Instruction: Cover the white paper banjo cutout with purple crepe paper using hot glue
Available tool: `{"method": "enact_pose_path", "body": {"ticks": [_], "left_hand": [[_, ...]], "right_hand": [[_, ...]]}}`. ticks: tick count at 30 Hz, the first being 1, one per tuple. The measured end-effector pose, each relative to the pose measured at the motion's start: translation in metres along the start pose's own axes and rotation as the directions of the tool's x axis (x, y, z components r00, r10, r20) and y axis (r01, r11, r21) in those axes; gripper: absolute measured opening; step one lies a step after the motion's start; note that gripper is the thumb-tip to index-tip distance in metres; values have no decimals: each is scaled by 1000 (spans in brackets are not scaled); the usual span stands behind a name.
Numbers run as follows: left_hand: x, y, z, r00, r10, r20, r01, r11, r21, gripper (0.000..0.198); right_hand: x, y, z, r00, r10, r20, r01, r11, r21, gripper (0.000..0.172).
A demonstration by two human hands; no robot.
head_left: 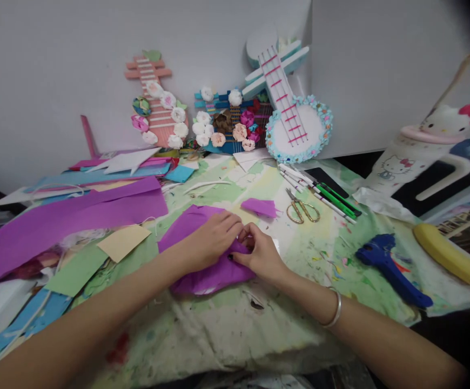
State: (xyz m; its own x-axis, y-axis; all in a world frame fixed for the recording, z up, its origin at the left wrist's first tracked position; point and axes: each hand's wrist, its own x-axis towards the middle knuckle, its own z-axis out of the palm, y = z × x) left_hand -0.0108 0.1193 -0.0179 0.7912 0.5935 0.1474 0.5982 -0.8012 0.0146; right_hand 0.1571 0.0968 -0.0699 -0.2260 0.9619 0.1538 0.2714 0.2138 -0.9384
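A rounded piece of purple crepe paper [214, 278] lies on the table in front of me, its edge folded over. My left hand [210, 242] rests across it from the left, fingers bent down onto its right edge. From the other side my right hand [261, 251] pinches that same edge between thumb and fingers, close to the left fingertips. Whatever lies beneath the paper is hidden. Just beyond my hands is a small purple paper scrap [259, 207], and gold-handled scissors [302, 208] lie to its right.
Long purple paper [76, 221] and coloured sheets cover the left side. Paper-flowered instrument models [160, 108] lean on the wall, one with a blue rim [295, 116]. At right are a green cutter [336, 200], a blue glue gun [395, 270], a banana [454, 256] and a mug [397, 162].
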Motion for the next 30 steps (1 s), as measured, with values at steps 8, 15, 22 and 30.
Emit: {"method": "enact_pose_path", "body": {"ticks": [8,15,22,30], "left_hand": [[-10,-18,21,999,9,-39,-29,841,-541,26],[-12,-21,18,998,66,14,-46,825,-564,18],[-13,-29,17,997,72,-43,-79,657,-749,20],[-15,-37,21,994,6,-113,-106,391,-914,32]], "right_hand": [[-4,0,2,999,-23,-26,31,938,346,29],[-16,-25,-33,997,-81,-1,78,968,240,17],[-83,-11,-146,935,-160,-318,-225,425,-877,18],[-120,51,-196,871,108,-479,-487,64,-871,41]]}}
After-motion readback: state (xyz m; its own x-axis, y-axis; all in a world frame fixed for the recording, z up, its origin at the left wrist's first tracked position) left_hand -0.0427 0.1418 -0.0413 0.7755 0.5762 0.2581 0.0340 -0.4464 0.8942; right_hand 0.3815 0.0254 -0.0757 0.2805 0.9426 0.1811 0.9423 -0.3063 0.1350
